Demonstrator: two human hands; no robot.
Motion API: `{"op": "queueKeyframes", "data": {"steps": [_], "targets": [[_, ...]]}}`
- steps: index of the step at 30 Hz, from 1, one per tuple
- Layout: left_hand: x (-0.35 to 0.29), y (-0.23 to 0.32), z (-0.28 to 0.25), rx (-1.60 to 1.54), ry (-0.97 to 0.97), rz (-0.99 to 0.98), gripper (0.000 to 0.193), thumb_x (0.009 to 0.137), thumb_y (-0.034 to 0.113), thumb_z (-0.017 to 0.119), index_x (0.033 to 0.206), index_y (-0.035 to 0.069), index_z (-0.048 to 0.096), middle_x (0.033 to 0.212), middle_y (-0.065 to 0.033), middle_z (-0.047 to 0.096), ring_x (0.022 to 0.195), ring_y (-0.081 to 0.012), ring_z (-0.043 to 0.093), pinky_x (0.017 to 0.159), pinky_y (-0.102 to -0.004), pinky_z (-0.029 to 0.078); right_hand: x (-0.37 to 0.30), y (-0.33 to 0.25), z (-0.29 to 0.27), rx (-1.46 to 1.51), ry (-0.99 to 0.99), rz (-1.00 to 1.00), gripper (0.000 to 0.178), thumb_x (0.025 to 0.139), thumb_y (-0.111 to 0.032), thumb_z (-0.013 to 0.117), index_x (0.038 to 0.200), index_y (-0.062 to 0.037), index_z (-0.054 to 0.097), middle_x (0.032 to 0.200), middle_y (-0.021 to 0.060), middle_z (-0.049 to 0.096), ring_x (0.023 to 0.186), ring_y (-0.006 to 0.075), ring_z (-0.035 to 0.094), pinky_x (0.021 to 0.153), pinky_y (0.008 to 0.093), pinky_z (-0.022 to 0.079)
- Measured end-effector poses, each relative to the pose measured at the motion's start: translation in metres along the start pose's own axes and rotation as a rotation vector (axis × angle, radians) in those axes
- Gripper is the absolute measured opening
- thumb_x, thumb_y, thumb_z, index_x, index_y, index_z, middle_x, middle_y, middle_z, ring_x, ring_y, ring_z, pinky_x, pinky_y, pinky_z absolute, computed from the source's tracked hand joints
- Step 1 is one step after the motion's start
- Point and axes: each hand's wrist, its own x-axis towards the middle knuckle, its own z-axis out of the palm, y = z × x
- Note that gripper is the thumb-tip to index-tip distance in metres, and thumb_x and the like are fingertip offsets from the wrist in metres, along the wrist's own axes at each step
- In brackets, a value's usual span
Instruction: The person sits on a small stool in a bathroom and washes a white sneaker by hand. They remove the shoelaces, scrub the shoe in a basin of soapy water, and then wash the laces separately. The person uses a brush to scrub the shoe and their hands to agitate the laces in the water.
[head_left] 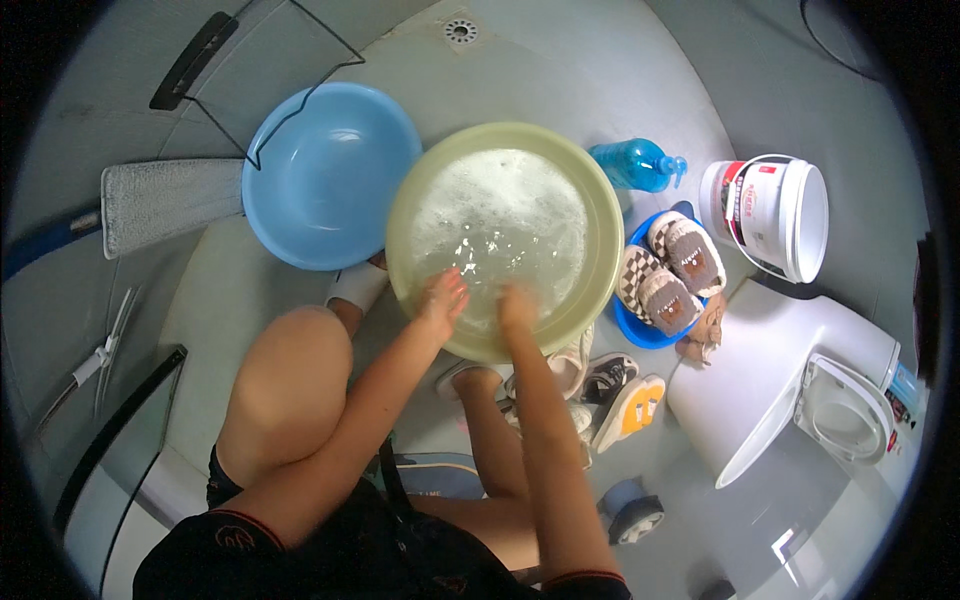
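A pale green basin (606,215) of cloudy water stands in front of me, with white suds (500,195) gathered toward its far side. Over the near left part of the water is my left hand (443,302), its wet fingers apart and nothing in them. My right hand (516,308) is close by over the near middle of the water. Motion smears its fingers, so its grip is unclear. Whatever lies beneath the cloudy surface cannot be made out.
A blue basin (330,180) sits on the left, beside a grey mop pad (170,207). At right are a blue pump bottle (632,165), checked slippers (665,280) in a small blue basin, a white bucket (775,215) and a toilet (750,380). Several shoes (630,412) lie near my legs.
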Motion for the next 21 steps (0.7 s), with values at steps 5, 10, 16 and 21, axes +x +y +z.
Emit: {"op": "queueKeyframes", "data": {"steps": [5,10,16,21], "targets": [[-0.001,-0.001,0.009,0.037,0.016,-0.036,0.034,0.097,0.024,0.05,0.128,0.011,0.053,0.136,-0.0076,0.046,0.127,-0.0207,0.043,0.105,-0.0348,0.038,0.001,-0.002,-0.022,-0.084,-0.254,-0.113,0.027,0.081,-0.007,0.062,0.108,-0.0024,0.063,0.11,0.0206,0.064,0.096,0.0297,0.064,0.078,0.0398,0.051],[0.004,-0.008,0.003,-0.014,0.016,0.043,0.033,0.096,0.018,0.054,0.127,0.008,0.053,0.132,-0.0063,0.052,0.119,-0.0191,0.052,0.101,-0.0293,0.041,-0.057,-0.063,-0.114,1.351,-0.319,-0.08,0.015,0.088,-0.002,0.06,0.102,-0.0061,0.061,0.097,0.0002,0.061,0.088,0.0103,0.058,0.074,0.026,0.048],[0.005,-0.014,0.032,0.161,-0.246,0.083,0.043,0.095,0.049,0.047,0.098,0.008,0.058,0.069,0.0007,0.05,0.065,-0.01,0.046,0.056,-0.0248,0.038,-0.114,-0.115,-0.173,0.826,-0.209,-0.504,0.012,0.087,-0.005,0.062,0.099,-0.0042,0.061,0.091,0.0074,0.064,0.08,0.0157,0.061,0.073,0.0304,0.049],[-0.003,0.003,0.057,0.023,-0.383,-0.171,0.065,0.088,0.073,0.027,0.071,0.013,0.046,0.06,0.0042,0.035,0.048,-0.0091,0.031,0.041,-0.0234,0.029,-0.091,-0.098,-0.16,0.736,0.176,-0.2,0.011,0.091,-0.014,0.058,0.096,-0.004,0.059,0.083,0.0139,0.064,0.069,0.019,0.059,0.064,0.0349,0.048]]}}
